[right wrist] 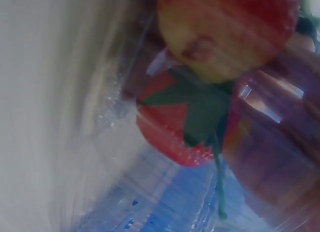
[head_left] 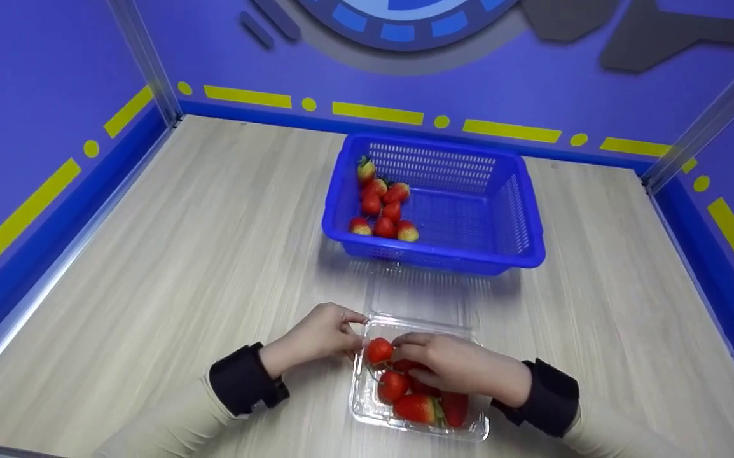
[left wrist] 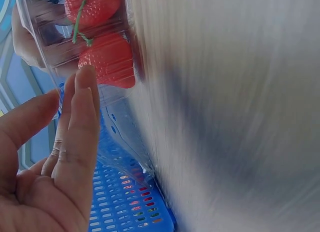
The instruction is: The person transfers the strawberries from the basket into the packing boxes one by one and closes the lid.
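Note:
A clear plastic box (head_left: 357, 407) with several red strawberries (head_left: 393, 387) in it lies near the front of the table, lid folded back. My left hand (head_left: 322, 331) is at its left side, fingertips right at the far left corner. In the left wrist view the fingers (left wrist: 77, 127) are fairly straight, thumb apart. My right hand (head_left: 446, 362) reaches over the box, curled fingers and thumb around a strawberry (head_left: 407, 366) partly hidden beneath. The right wrist view is blurred; through the plastic shows a strawberry (right wrist: 165, 124) with green leaves.
Behind the box stands a blue perforated basket (head_left: 434, 257) with several strawberries (head_left: 385, 227) heaped on its left side. The transparent lid (head_left: 421, 299) reaches toward the basket's front. Blue panels (head_left: 380, 83) with yellow marks wall the wooden table (head_left: 227, 210) at the back and sides.

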`<state>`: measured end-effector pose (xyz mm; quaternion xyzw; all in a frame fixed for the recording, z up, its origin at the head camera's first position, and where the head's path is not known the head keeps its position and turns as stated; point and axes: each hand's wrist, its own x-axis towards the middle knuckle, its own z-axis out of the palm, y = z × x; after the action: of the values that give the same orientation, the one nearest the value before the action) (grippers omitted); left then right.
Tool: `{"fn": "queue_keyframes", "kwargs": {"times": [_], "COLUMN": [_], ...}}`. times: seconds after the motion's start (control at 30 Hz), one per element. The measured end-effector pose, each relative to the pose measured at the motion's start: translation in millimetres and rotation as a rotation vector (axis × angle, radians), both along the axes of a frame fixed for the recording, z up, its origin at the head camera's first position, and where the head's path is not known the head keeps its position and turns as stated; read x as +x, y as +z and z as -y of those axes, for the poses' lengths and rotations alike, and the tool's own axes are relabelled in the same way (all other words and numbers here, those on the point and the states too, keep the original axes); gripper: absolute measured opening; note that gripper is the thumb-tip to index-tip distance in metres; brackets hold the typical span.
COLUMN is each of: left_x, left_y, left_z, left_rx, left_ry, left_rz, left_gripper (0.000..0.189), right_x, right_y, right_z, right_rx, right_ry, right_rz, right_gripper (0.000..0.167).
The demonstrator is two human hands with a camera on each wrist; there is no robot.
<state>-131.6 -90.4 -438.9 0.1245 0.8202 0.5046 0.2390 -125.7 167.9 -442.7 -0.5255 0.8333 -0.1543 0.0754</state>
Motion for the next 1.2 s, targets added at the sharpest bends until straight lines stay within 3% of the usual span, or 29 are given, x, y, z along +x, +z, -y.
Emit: {"fn": "queue_keyframes", "kwargs": {"times": [0.47, 0.8, 0.93, 1.1, 1.2], "left_x": [5.2, 5.3, 5.4, 5.9, 6.7], "left_y": [1.8, 3.6, 8.7, 19.7, 28.2], "left_z": [-2.1, 0.6, 5.5, 12.8, 16.9], "left_rx": [-0.074, -0.085, -0.102, -0.13, -0.116], "left_ry": [-0.014, -0.029, -0.029, -0.041, -0.044], "left_rz": [-0.073, -0.104, -0.151, -0.249, -0.247], "left_gripper": [0.042, 0.044, 0.045, 0.042, 0.042], "right_x": [9.0, 13.2, 13.7, 12.8, 11.1], "right_y": [5.3, 13.0, 16.2, 22.2, 28.5], "right_z": [-3, -6, -9, -15, -19], "right_rx": [0.041, 0.083, 0.074, 0.038, 0.018], "right_ry": [0.02, -0.025, -0.033, -0.029, -0.028], "right_rz": [-0.099, -0.07, -0.08, -0.167, -0.19], "right_gripper": [0.022, 0.027, 0.025, 0.022, 0.022]}}
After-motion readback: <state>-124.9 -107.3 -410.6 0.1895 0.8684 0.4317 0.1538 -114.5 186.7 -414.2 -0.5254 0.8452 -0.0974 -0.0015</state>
